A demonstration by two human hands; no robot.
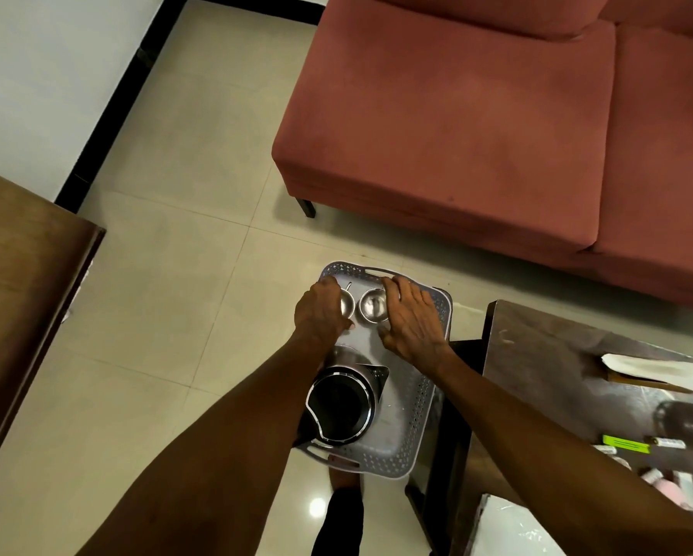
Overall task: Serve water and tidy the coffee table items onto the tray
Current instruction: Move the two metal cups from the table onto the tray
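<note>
A grey perforated tray (425, 403) sits on a small dark stand beside the coffee table. At the tray's near end stands a steel kettle (340, 403) with a black open top. Two small steel cups stand side by side at the far end. My left hand (320, 311) curls over the left cup (348, 306), fingers at its far side and thumb at its near side, hiding most of it. My right hand (415, 319) wraps round the right cup (372, 305) from the right, and the cup's inside stays visible.
The dark coffee table (537, 355) at the right holds a white cloth (657, 371), a green packet (625, 444) and small items. A red sofa (457, 134) fills the far side. At the left is a wooden table (24, 274). Tiled floor lies between them.
</note>
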